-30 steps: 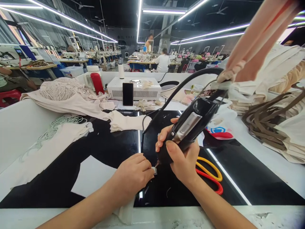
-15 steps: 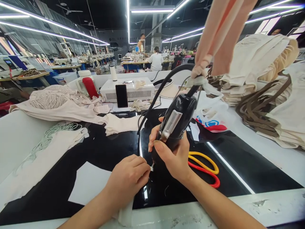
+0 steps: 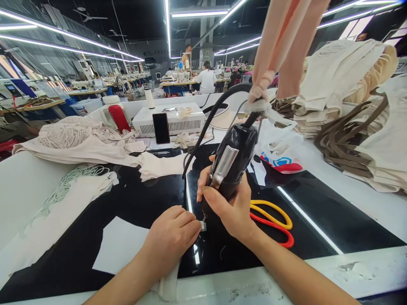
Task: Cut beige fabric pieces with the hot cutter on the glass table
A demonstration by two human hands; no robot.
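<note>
My right hand [image 3: 227, 203] is wrapped round a black corded power tool [image 3: 240, 144] with a metal plate on its side. The tool stands tilted, its lower tip close to the black sheet. A pale pink cloth [image 3: 280, 46] is knotted round its top. My left hand [image 3: 173, 237] is closed, pinching a pale fabric strip [image 3: 169, 283]. A small whitish end [image 3: 203, 226] pokes out at its fingertips, right beside the tool's tip. The strip trails out under the palm toward the table edge. Whether tip and strip touch, I cannot tell.
Scissors with yellow and red handles [image 3: 280, 228] lie right of my right hand. White paper [image 3: 119, 245] lies at left on the black sheet [image 3: 143, 195]. Fabric piles [image 3: 343, 80] stand at right. A phone [image 3: 161, 128] leans against a white box [image 3: 190, 120] at the back.
The whitish strip end shows slightly more beyond my left fingertips. The tool has shifted a little to the left in view, partly with the camera. Both holds are unchanged.
</note>
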